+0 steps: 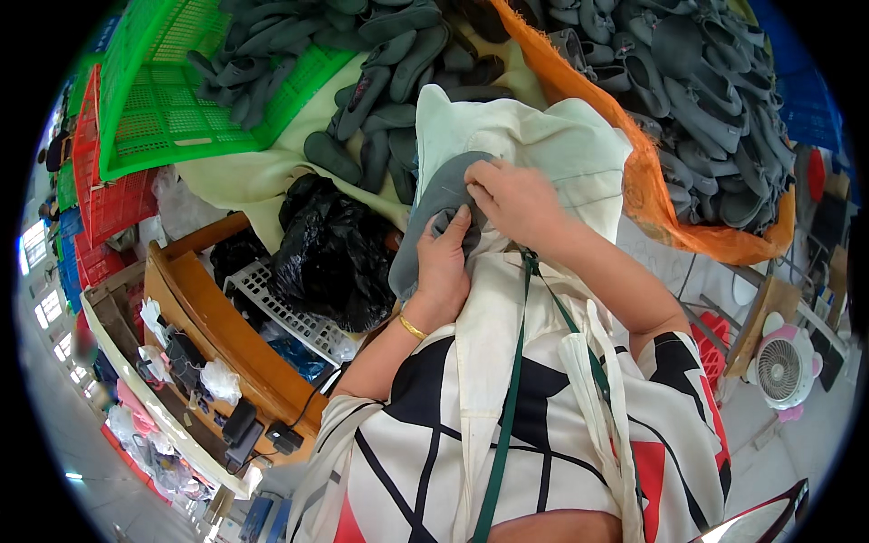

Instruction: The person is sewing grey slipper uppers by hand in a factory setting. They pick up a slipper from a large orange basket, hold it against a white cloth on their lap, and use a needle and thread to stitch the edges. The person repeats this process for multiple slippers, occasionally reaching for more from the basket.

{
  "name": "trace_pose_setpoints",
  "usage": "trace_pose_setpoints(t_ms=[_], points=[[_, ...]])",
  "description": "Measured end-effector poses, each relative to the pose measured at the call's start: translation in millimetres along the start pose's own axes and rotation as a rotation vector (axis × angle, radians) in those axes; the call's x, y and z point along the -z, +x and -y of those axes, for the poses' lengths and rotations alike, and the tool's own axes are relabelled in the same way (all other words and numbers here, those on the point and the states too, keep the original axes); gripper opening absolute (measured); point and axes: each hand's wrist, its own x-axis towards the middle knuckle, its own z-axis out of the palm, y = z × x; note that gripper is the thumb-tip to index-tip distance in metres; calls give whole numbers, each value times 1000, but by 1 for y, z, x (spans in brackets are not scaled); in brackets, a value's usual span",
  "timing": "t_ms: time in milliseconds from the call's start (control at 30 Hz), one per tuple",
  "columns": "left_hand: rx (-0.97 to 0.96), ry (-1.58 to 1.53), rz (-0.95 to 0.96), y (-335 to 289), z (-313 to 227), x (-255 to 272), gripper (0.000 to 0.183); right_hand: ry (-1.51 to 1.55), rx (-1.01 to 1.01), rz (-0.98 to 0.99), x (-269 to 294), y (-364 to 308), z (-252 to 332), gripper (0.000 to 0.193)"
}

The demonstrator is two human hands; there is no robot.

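Note:
A grey shoe (444,186) lies over the white cloth (552,136) on my lap, its sole side partly toward me. My left hand (442,267) is closed round its lower part, with the thumb pressed near the opening. At the upper end, my right hand (518,199) is closed, thumb and fingertips pinched together against the shoe's edge. Whether something thin is also between those fingertips is too small to tell. The hands partly hide the shoe's opening.
Loose grey shoes (371,118) are heaped ahead, beside a green plastic crate (172,118). An orange sack (647,181) full of grey shoes stands at the right. To the left are a black plastic bag (326,253) and a wooden drawer (217,317); a small fan (786,366) is far right.

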Motion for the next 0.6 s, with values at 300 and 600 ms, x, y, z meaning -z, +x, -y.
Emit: trace_pose_setpoints(t_ms=[300,600], points=[[51,63,56,1,1,5,12,501,72,-21,-11,17,-12,15],[-69,364,93,0,-14,3,36,1260,-373,-145,104,-15,-68,17]])
